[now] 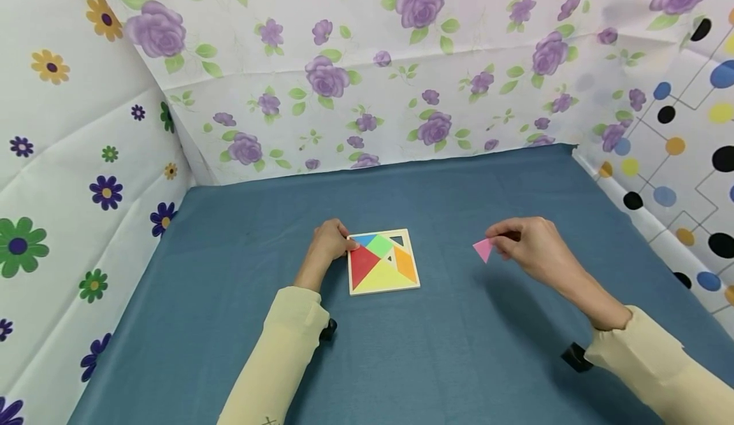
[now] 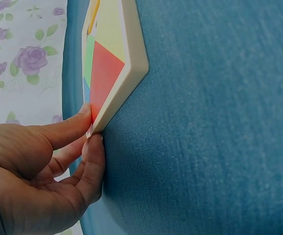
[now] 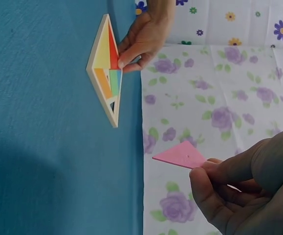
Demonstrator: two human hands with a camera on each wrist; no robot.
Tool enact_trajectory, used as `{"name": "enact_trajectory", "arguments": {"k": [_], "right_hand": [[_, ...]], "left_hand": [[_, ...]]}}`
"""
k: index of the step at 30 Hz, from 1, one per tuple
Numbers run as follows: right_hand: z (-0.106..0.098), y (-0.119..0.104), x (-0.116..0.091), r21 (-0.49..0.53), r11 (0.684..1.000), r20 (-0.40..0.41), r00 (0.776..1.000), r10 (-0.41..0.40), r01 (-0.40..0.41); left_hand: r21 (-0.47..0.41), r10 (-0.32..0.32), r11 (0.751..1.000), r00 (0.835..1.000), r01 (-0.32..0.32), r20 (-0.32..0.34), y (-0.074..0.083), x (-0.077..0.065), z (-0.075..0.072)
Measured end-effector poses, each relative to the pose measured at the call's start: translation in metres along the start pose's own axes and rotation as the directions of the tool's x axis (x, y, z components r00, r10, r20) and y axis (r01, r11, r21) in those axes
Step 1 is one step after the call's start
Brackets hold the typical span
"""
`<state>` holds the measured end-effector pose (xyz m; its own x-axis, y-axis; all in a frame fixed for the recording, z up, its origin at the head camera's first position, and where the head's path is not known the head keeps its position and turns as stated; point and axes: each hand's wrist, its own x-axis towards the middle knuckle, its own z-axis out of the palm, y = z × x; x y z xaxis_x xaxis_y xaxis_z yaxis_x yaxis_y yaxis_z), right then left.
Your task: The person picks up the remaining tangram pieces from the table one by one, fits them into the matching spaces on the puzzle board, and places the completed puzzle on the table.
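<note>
Tangram board, a square pale wooden tray, lay on a blue cloth near the middle of what I saw through the head camera. Seated in it were a red triangle, a yellow triangle, a green square, a blue piece and an orange parallelogram; a dark triangular cutout showed at its far right corner. On my remote views, the left hand pinched the board's far left corner, thumb on top and fingers against the edge. I could not tell whether that corner was raised. Well apart to the right, the right hand pinched a pink triangle by one end between thumb and fingers, holding it above the cloth, its tip pointing toward the board. Beyond stood a white backdrop printed with purple roses.
</note>
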<state>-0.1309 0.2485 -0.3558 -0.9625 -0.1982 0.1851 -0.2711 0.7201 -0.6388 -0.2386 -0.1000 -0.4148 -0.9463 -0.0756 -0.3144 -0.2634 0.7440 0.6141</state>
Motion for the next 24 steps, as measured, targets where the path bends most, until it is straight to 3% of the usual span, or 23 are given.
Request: {"name": "enact_trajectory", "arguments": {"k": [24], "right_hand": [[0.034, -0.025, 0.046, 0.073, 0.992, 0.002, 0.995, -0.102, 0.101]], "left_hand": [[-0.015, -0.011, 1.000, 1.000, 0.011, -0.003, 0.000, 0.001, 0.001]]}}
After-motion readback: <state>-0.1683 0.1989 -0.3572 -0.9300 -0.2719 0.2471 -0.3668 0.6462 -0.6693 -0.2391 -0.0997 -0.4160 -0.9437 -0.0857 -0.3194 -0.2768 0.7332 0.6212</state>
